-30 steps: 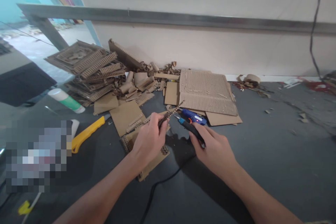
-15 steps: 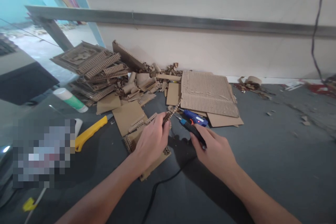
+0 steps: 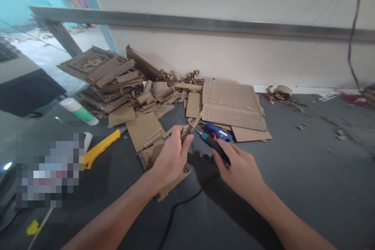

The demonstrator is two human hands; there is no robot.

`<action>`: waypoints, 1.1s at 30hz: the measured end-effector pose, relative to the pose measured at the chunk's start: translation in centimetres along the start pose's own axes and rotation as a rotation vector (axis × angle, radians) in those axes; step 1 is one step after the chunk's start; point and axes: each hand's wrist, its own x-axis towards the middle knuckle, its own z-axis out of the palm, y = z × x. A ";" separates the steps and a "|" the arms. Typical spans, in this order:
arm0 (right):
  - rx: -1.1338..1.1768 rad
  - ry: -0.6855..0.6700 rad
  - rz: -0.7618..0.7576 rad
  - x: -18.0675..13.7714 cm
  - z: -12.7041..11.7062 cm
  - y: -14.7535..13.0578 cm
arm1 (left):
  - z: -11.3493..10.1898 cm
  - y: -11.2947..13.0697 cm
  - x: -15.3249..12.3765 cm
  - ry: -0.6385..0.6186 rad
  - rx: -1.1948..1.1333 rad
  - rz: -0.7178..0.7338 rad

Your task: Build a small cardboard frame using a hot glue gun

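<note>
My left hand (image 3: 171, 158) is closed on a narrow strip of corrugated cardboard (image 3: 197, 120), pinched between thumb and fingers, with its fluted end sticking out toward the upper right. In my right hand (image 3: 238, 162) is a slim black-and-blue tool (image 3: 209, 140) with a pointed metal tip; its exact kind is unclear. The tip is close to the strip, and I cannot tell whether they touch. Beneath my left hand lies a cardboard piece (image 3: 172, 185) edged with fluted strips, partly hidden. A blue glue gun (image 3: 218, 131) rests just beyond the tool.
A large corrugated sheet (image 3: 234, 105) lies behind the glue gun. Stacked cardboard (image 3: 102, 74) and scraps (image 3: 158, 91) are at the back left. A yellow cutter (image 3: 101, 150) and a white-green tube (image 3: 79, 111) lie left. A black cable (image 3: 175, 207) crosses the dark tabletop (image 3: 316, 187).
The cardboard strip has shifted in my left hand, with more of it showing above the fingers. My left thumb has moved slightly right. My right hand and its tool have barely moved.
</note>
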 end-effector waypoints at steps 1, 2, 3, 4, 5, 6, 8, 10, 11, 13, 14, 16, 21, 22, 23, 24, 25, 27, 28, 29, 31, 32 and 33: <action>0.004 -0.007 0.002 0.0 0.0 0.0 | 0.0 -0.1 0.0 0.022 0.012 -0.003; 0.007 -0.014 0.002 -0.1 0.0 0.0 | 0.1 -0.2 0.0 0.046 0.031 -0.001; 0.009 -0.022 0.001 -0.1 0.1 -0.1 | 0.1 -0.3 0.0 0.072 0.057 0.007; 0.009 -0.030 0.000 -0.2 0.1 -0.1 | 0.1 -0.4 0.1 0.098 0.087 0.023; 0.010 -0.037 0.002 -0.2 0.2 -0.1 | 0.2 -0.5 0.1 0.122 0.118 0.044; 0.012 -0.042 0.005 -0.3 0.3 -0.1 | 0.2 -0.6 0.1 0.144 0.149 0.067; 0.018 -0.049 0.012 -0.4 0.4 -0.2 | 0.3 -0.9 0.1 0.185 0.208 0.113; 0.030 -0.057 0.021 -0.3 0.5 -0.3 | 0.5 -1.1 0.2 0.219 0.258 0.159; 0.039 -0.068 0.029 -0.3 0.4 -0.5 | 0.5 -1.2 0.2 0.233 0.276 0.179; 0.066 -0.111 0.063 -0.2 0.0 -0.8 | 0.5 -1.2 0.2 0.258 0.299 0.199; 0.083 -0.139 0.081 -0.1 -0.2 -1.0 | 0.5 -1.2 0.2 0.267 0.306 0.200; 0.122 -0.190 0.102 0.1 -0.9 -1.4 | 0.4 -1.1 0.2 0.282 0.313 0.189; 0.188 -0.230 0.049 0.3 -1.7 -1.8 | 0.0 -0.9 0.3 0.306 0.309 0.153; 0.182 -0.228 0.037 0.3 -1.6 -1.7 | 0.0 -0.9 0.3 0.309 0.308 0.149; 0.168 -0.224 0.028 0.2 -1.4 -1.6 | -0.1 -0.9 0.3 0.311 0.308 0.146; 0.150 -0.220 0.018 0.2 -1.3 -1.5 | -0.1 -0.9 0.4 0.311 0.309 0.142; 0.130 -0.216 0.007 0.1 -1.1 -1.4 | -0.1 -0.9 0.4 0.310 0.309 0.138; 0.094 -0.208 -0.014 -0.2 -0.7 -1.3 | -0.2 -1.0 0.4 0.307 0.310 0.134; 0.078 -0.204 -0.023 -0.3 -0.6 -1.4 | -0.2 -1.1 0.4 0.305 0.313 0.136; 0.063 -0.197 -0.028 -0.4 -0.5 -1.4 | -0.2 -1.1 0.4 0.306 0.317 0.141; 0.033 -0.176 -0.030 -0.7 -0.4 -1.7 | -0.1 -1.2 0.4 0.314 0.330 0.158; 0.019 -0.171 -0.031 -0.7 -0.4 -1.8 | -0.1 -1.2 0.4 0.319 0.336 0.167; 0.008 -0.167 -0.033 -0.8 -0.4 -1.9 | -0.1 -1.3 0.4 0.326 0.339 0.175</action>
